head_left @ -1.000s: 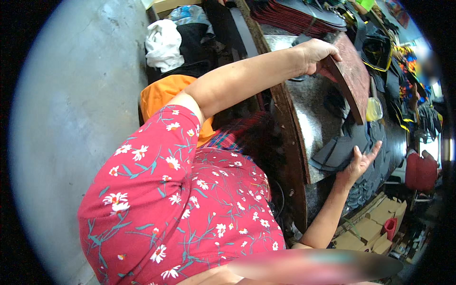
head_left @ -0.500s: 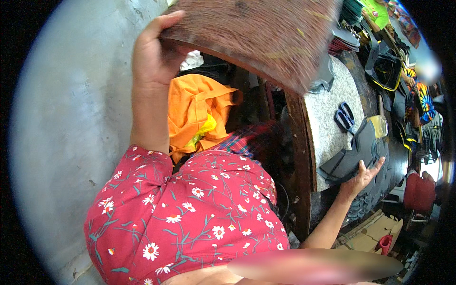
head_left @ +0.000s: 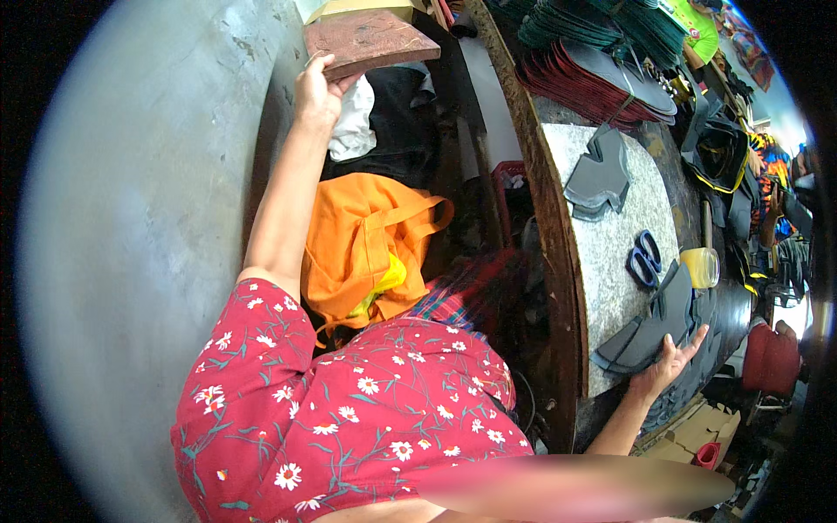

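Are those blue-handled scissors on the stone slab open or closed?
Closed, it seems: the scissors lie flat on the speckled slab, their two handle loops close together. The blades are too small and dark to make out clearly.

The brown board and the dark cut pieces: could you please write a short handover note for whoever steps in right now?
Left hand: arm stretched out to the side, gripping the brown board by its edge above the orange bag.
Right hand: flat on the stack of dark cut pieces at the stone slab's near edge.
Blue scissors lie unused on the slab.
Done: board is off the slab.
Left: board not yet set down.
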The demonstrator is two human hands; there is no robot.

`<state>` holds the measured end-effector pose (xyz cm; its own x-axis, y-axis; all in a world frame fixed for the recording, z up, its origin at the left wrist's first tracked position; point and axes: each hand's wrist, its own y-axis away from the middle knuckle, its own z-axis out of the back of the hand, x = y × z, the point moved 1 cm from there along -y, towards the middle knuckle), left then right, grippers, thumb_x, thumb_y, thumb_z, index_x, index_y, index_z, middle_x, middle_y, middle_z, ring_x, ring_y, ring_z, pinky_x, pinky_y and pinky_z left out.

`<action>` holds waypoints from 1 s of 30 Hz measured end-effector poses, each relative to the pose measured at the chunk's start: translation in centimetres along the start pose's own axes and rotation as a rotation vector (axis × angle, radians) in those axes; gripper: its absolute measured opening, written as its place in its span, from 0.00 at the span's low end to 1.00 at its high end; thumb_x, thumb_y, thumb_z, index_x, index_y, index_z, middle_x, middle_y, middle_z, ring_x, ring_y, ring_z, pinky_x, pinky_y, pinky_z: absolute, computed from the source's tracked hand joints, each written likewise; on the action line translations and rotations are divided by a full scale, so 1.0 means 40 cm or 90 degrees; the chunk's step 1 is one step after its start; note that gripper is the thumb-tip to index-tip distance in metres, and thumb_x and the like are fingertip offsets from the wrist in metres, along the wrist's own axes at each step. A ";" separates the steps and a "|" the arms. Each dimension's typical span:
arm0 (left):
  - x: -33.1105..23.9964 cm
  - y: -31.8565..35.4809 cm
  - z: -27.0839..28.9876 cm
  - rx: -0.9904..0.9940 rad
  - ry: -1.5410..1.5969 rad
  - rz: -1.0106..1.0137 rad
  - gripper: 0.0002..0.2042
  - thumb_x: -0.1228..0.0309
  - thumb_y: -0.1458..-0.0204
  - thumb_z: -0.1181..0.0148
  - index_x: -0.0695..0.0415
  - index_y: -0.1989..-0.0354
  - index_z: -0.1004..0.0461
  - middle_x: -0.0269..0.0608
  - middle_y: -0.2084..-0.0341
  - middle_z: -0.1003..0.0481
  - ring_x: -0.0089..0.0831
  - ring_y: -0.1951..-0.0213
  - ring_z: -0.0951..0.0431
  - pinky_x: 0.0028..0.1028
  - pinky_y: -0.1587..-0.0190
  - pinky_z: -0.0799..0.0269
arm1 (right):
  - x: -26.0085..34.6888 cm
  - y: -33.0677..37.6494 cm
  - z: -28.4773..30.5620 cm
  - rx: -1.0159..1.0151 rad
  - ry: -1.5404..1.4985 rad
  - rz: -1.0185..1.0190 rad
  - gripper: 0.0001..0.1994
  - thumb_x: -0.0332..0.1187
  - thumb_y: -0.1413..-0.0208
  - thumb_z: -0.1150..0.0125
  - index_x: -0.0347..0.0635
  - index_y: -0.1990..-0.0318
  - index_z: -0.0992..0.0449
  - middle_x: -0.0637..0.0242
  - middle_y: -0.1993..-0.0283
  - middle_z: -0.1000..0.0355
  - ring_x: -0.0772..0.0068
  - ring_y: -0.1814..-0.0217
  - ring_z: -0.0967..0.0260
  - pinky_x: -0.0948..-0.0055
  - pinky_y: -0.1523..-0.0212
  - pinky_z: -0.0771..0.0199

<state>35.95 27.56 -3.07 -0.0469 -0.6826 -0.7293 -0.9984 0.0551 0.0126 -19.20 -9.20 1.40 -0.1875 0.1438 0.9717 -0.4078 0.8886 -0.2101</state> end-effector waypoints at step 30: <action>0.479 -0.342 -0.065 -0.019 -0.182 0.207 0.19 0.81 0.46 0.54 0.71 0.45 0.41 0.62 0.52 0.32 0.55 0.51 0.27 0.46 0.51 0.25 | 0.045 0.006 -0.049 -0.046 0.136 0.019 0.42 0.25 0.51 0.42 0.42 0.27 0.54 0.65 0.24 0.59 0.60 0.26 0.55 0.61 0.28 0.55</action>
<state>48.61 11.84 -15.43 -0.3534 -0.4039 -0.8438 -0.9335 0.2107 0.2901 -17.89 -7.87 3.32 -0.0011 0.2524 0.9676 -0.3385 0.9104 -0.2379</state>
